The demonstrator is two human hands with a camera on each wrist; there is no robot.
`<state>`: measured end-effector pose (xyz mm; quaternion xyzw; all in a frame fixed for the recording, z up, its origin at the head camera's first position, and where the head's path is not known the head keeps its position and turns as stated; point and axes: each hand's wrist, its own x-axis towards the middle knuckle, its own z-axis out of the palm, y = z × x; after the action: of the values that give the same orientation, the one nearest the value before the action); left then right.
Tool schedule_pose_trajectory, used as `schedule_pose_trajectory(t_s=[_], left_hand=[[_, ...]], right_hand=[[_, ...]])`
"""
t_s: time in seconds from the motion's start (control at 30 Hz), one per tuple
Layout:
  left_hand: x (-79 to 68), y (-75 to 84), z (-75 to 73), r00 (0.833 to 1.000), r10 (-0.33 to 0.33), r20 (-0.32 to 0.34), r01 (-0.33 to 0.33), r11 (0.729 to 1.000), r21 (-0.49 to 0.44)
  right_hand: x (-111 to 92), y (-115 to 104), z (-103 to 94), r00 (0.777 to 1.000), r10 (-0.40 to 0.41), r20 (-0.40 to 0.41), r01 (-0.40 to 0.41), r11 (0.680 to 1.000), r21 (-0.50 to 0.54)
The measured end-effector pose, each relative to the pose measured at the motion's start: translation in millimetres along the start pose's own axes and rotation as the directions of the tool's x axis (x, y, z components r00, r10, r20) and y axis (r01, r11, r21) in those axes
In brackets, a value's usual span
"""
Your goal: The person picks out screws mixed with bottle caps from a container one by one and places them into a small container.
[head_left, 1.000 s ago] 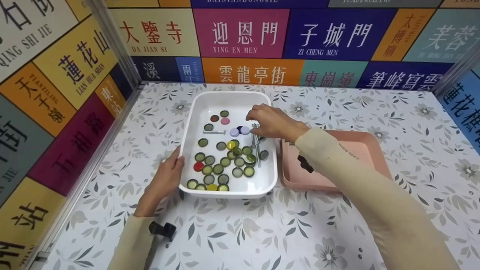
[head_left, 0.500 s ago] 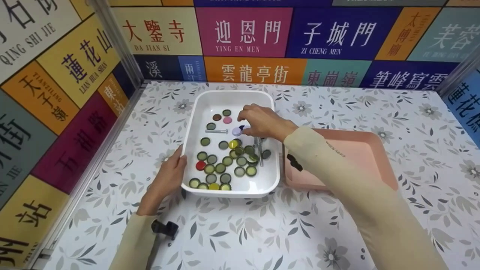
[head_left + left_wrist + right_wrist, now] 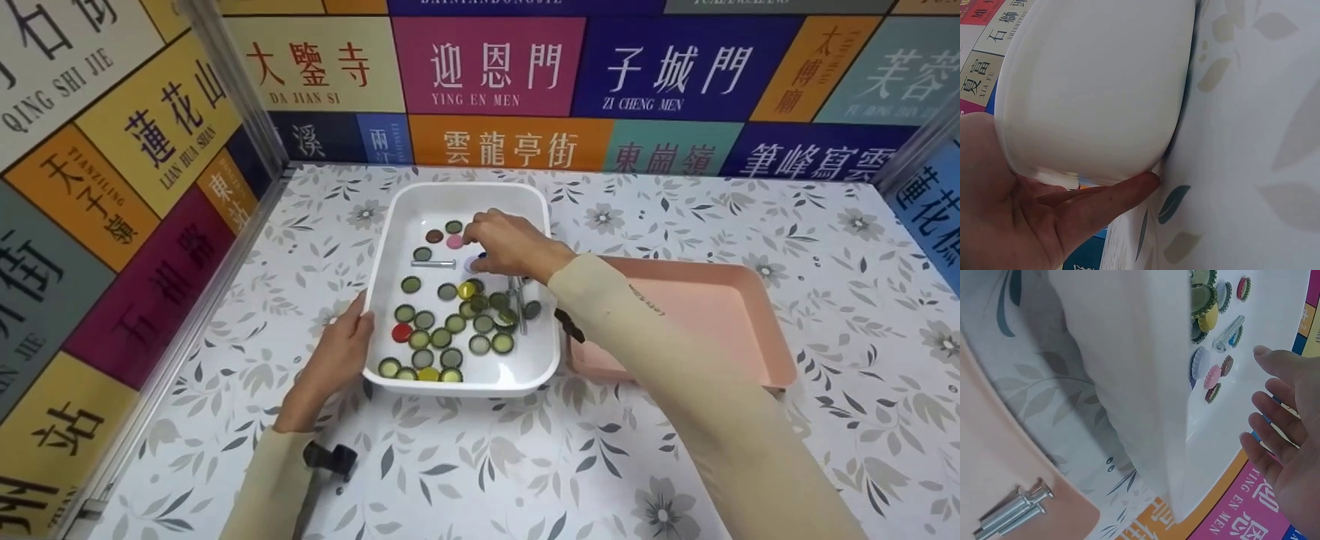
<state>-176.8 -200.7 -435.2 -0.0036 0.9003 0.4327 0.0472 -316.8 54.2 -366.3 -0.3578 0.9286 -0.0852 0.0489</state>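
A white tray [image 3: 517,369] holds several bottle caps [image 3: 456,323], mostly turned with their green-grey insides up. My left hand [image 3: 341,352] grips its left side, thumb by the rim and fingers along the outer wall [image 3: 1095,101]. Over the tray's upper middle, my right hand [image 3: 510,244] hovers; the right wrist view shows its fingers [image 3: 1272,413] apart and loosely bent, holding nothing. A lavender cap [image 3: 1201,363], a pink cap [image 3: 1213,376] and a bolt [image 3: 1229,334] lie near it. Another bolt [image 3: 521,311] rests at the tray's right side, partly hidden by the hand.
A pink tray [image 3: 720,322] stands right of the white one, partly covered by the right sleeve [image 3: 660,352]. Several bolts [image 3: 1013,509] lie inside it. Panels with printed signs [image 3: 487,67] enclose the back and left of the patterned tabletop [image 3: 480,465].
My right hand has moved left across the white tray, from beside the bolts to over the lavender caps, covering most of them. The left hand keeps its hold on the tray.
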Motion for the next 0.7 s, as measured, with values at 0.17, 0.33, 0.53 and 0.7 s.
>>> schedule_pose_trajectory(t_s=[0.17,0.33,0.53,0.7], left_hand=[[0.7,-0.5,-0.2,1.0,0.002,-0.003,-0.002,1.0,-0.003],[1.1,-0.8,-1.3,1.0,-0.003,-0.001,0.003,1.0,0.003],[-0.1,-0.1,-0.8,1.0,-0.018,-0.001,0.018,1.0,0.011],[0.2,1.9,-0.7,0.999,-0.034,0.006,0.034,0.999,0.021]], right_hand=[[4.1,-3.1,4.2,1.0,-0.014,-0.012,0.014,1.0,0.005],[9.7,-6.2,5.7,1.0,-0.022,-0.005,0.022,1.0,0.007],[17.3,-12.1,4.6,0.999,-0.033,0.011,0.033,0.999,-0.035],[23.0,-17.4,4.0,0.999,-0.033,0.001,0.033,0.999,-0.031]])
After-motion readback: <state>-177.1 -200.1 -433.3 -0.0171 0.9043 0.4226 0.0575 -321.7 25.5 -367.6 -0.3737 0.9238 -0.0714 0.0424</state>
